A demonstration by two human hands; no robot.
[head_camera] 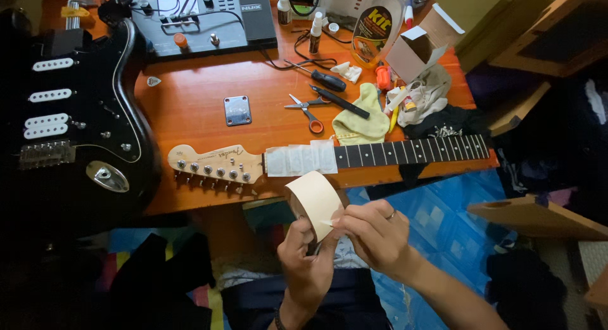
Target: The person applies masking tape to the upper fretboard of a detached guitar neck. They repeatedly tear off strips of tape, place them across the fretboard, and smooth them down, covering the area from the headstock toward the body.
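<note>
My left hand point(304, 254) holds a cream roll of masking tape point(315, 200) just below the table's front edge. With its fingertips, my right hand point(378, 235) pinches the roll's loose end at its lower right side. A detached guitar neck point(380, 154) lies along the front of the orange wooden table point(190, 108), its pale headstock point(215, 164) with tuners to the left. Strips of tape point(301, 159) cover the first frets beside the headstock.
A black electric guitar body point(76, 114) lies at the left. A metal neck plate point(237, 110), scissors point(305, 108), screwdrivers point(323, 78), a yellow cloth point(361, 118), small bottles point(315, 32), a pedal unit point(202, 19) and an open cardboard box point(415, 51) are spread over the table.
</note>
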